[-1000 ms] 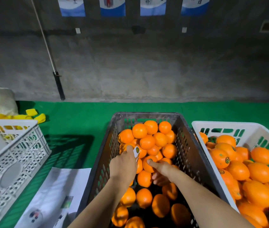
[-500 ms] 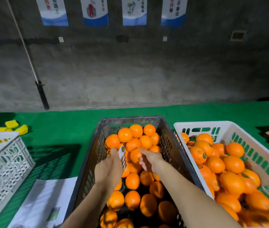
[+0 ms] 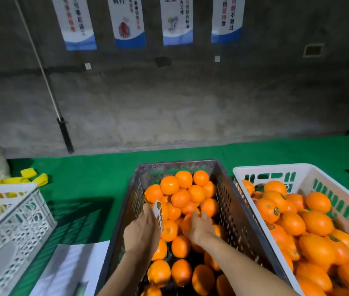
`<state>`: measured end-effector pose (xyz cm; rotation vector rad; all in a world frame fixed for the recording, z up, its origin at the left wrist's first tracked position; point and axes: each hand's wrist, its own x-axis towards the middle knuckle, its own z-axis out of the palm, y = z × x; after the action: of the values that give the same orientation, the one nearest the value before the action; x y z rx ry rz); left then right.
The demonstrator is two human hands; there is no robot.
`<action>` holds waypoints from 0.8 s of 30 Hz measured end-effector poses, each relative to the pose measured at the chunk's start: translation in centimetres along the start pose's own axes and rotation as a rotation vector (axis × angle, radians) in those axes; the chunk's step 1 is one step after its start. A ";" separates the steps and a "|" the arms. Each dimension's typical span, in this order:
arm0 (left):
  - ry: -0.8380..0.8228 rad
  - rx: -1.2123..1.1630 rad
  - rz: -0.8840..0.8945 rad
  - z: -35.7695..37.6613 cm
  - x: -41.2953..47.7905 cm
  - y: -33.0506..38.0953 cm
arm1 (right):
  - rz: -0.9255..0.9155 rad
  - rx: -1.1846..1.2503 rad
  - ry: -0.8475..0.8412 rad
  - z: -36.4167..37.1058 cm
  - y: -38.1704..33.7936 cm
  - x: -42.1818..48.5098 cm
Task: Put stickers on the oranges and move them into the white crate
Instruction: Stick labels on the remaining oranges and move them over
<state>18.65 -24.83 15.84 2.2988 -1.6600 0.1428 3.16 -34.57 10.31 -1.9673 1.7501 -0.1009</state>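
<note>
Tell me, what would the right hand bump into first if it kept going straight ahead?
Probably the oranges heaped just ahead of the right hand in the dark crate; depth is unclear.

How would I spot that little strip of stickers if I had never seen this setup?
Find the dark grey crate of oranges in the middle, between two white crates. Over its left side the left hand holds the sticker strip upright. It is the only thin white paper strip among the round orange fruit, with small round labels in a row.
</note>
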 end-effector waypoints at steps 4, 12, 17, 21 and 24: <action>-0.029 0.051 0.033 0.5 0.4 0.2 | 0.010 -0.054 -0.051 0.2 1.2 1.7; -0.072 0.039 0.055 0.8 1.1 0.7 | 0.067 0.172 0.006 -0.8 0.6 1.7; -0.032 -0.074 0.028 0.3 0.6 0.8 | 0.219 0.614 0.163 -4.4 -0.9 0.2; -0.020 -0.097 0.020 -0.2 -1.1 0.6 | 0.256 1.086 0.242 -7.1 -2.1 -1.7; -0.029 -0.104 0.036 -0.7 -1.3 1.0 | 0.182 1.600 0.125 -8.9 -1.7 -2.6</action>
<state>17.38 -23.68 16.34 2.2057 -1.6825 0.0300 0.92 -34.86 19.45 -0.6024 1.1113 -1.1458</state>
